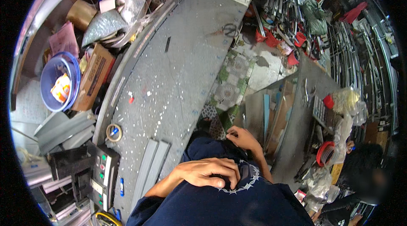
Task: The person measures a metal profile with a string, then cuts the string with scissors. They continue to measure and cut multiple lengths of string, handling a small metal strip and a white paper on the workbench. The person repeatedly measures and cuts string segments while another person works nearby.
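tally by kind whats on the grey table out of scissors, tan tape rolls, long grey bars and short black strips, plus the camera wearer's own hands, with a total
Scissors: 1
Tan tape roll: 1
Long grey bars: 2
Short black strip: 1
Left hand and right hand: 2
Total: 7

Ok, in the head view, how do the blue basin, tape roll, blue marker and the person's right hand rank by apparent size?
Largest to smallest:
1. Blue basin
2. Right hand
3. Tape roll
4. Blue marker
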Available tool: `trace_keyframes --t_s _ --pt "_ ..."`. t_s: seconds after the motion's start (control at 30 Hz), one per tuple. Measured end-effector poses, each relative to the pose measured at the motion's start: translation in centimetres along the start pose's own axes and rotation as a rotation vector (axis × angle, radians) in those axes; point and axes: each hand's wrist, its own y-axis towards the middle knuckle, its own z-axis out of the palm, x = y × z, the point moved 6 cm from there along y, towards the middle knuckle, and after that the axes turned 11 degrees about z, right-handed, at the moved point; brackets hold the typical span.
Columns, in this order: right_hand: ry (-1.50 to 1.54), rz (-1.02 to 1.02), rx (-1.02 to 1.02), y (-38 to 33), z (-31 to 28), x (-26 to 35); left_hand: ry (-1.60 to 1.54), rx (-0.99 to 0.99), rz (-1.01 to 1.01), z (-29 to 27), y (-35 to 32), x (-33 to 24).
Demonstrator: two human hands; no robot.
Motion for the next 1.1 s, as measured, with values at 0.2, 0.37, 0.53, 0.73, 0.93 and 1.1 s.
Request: trace_keyframes --t_s 0.2,0.37,0.53,0.73,0.93,1.1 --pt "-0.120 -0.224 -0.078 6.7 -8.5 9.2 0.069 -0.074 -0.069 -8.3 -0.5 -0.8" --pt "-0.122 -0.322 0.091 13.7 -13.3 17.6 0.287 -0.600 -0.244 -14.6 -5.6 -2.1" --pt "0.026 -0.509 0.129 24.7 -18.6 28.4 0.931 -1.165 -0.814 -18.2 -11.2 -3.3" --pt "0.375 -0.674 -0.161 41.1 -27.5 44.2 0.911 -1.845 -0.907 -19.3 -9.1 -1.0" --pt "0.373 -0.814 -0.307 50.9 -31.8 57.3 0.636 -1.807 -0.797 -26.2 -0.8 7.5" --pt "0.496 -0.683 0.293 52.9 -28.4 60.9 0.541 -1.771 -0.880 -29.9 3.5 9.5"
